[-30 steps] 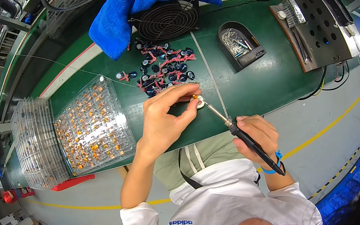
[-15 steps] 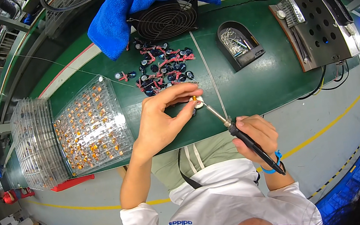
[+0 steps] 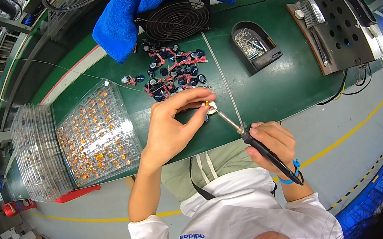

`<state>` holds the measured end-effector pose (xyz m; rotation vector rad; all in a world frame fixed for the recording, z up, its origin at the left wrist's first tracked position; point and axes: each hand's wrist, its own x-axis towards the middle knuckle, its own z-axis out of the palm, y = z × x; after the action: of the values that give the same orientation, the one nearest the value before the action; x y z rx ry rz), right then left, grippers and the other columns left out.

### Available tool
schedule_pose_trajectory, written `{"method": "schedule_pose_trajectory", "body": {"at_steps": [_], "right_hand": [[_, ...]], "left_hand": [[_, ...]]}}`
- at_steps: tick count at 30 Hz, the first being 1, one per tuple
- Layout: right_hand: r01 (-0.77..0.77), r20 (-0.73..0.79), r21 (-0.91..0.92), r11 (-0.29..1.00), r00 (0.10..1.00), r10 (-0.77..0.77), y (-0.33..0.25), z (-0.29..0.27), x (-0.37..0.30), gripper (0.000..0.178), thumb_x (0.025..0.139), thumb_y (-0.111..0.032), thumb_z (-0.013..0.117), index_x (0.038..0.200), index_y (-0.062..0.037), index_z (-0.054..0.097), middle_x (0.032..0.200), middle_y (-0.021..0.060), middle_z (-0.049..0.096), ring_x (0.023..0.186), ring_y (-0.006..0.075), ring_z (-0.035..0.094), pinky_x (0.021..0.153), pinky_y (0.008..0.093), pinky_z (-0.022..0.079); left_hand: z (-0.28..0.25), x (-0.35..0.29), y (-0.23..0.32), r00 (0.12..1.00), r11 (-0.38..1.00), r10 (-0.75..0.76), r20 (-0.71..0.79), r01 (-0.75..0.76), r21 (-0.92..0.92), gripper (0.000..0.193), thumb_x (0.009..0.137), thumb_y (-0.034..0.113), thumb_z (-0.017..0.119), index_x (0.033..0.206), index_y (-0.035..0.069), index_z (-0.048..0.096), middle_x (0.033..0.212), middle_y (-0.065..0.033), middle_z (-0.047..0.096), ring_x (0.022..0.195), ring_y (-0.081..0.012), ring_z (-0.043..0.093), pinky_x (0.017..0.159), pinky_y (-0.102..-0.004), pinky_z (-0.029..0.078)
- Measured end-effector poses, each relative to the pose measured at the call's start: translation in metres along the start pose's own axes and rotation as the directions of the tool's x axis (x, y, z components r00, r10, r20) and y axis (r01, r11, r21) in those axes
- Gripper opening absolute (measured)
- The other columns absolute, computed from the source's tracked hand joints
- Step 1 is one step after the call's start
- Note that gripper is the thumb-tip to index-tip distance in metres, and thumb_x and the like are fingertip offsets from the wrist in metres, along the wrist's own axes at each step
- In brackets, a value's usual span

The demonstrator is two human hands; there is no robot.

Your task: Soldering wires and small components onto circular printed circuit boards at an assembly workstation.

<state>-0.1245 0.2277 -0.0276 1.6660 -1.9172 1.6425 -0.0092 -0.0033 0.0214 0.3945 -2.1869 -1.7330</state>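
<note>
Between the thumb and fingers of my left hand (image 3: 172, 125) is a small round whitish part (image 3: 212, 108) with an orange-gold tab, pinched over the green bench. My right hand (image 3: 274, 145) is closed round the black handle of a soldering iron (image 3: 268, 155). Its metal tip meets or nearly meets the small part; contact is too fine to tell. Just beyond my left hand lies a pile of small dark round components (image 3: 176, 72) with red-and-white twisted wires.
Left of the pile lies a clear tray (image 3: 96, 134) of orange-tabbed parts, beside stacked clear trays (image 3: 36, 151). A black fan (image 3: 177, 20) under a blue towel (image 3: 119, 28) stands at the back. To the right are a black bin (image 3: 267, 60) of small metal pieces and a perforated metal box (image 3: 336, 21).
Almost nothing has moved. The soldering iron and my right hand have shifted very slightly; my left hand holds the small part in the same place.
</note>
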Motion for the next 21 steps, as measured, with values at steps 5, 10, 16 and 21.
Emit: {"method": "schedule_pose_trajectory", "body": {"at_steps": [5, 10, 16, 21], "right_hand": [[0.002, 0.007, -0.009, 1.0, 1.0, -0.002, 0.001, -0.002, -0.001, 0.043, 0.07, -0.007, 0.089, 0.108, 0.0057, 0.073, 0.086, 0.0158, 0.072, 0.073, 0.0329, 0.072, 0.075, 0.0421, 0.064], [0.0, -0.05, 0.011, 1.0, 0.999, 0.0, 0.01, -0.004, -0.007, 0.039, 0.078, -0.012, 0.086, 0.109, 0.0072, 0.072, 0.085, 0.0166, 0.072, 0.074, 0.0343, 0.073, 0.073, 0.0416, 0.063], [-0.056, -0.082, -0.039, 0.998, 0.995, 0.053, 0.003, 0.002, -0.006, 0.046, 0.098, -0.032, 0.074, 0.118, 0.0081, 0.067, 0.087, 0.0197, 0.072, 0.073, 0.0334, 0.071, 0.066, 0.0368, 0.058], [-0.313, -0.306, 0.039, 0.949, 0.9, 0.31, 0.006, 0.004, -0.027, 0.053, 0.106, -0.037, 0.061, 0.134, 0.0078, 0.063, 0.092, 0.0178, 0.073, 0.073, 0.0228, 0.065, 0.07, 0.0358, 0.056]], "left_hand": [[0.002, 0.0, 0.0, 1.0, 1.0, 0.011, 0.001, -0.011, 0.013, 0.029, 0.092, -0.009, 0.071, 0.122, -0.006, 0.069, 0.114, -0.0164, 0.077, 0.109, -0.023, 0.075, 0.099, -0.0341, 0.06], [0.005, 0.008, -0.002, 0.999, 0.999, 0.032, 0.006, -0.033, 0.023, 0.03, 0.092, -0.008, 0.071, 0.122, -0.006, 0.069, 0.114, -0.0161, 0.077, 0.107, -0.0225, 0.075, 0.098, -0.0335, 0.06], [-0.007, -0.007, 0.001, 0.975, 0.949, 0.191, -0.118, -0.153, 0.274, 0.021, 0.087, -0.005, 0.076, 0.108, -0.001, 0.077, 0.104, -0.0117, 0.079, 0.094, -0.0205, 0.076, 0.086, -0.0318, 0.06], [0.003, -0.016, 0.002, 0.917, 0.888, 0.392, -0.077, -0.356, 0.29, 0.02, 0.086, 0.001, 0.08, 0.106, 0.003, 0.076, 0.101, -0.0112, 0.076, 0.092, -0.0264, 0.073, 0.083, -0.0362, 0.059]]}}
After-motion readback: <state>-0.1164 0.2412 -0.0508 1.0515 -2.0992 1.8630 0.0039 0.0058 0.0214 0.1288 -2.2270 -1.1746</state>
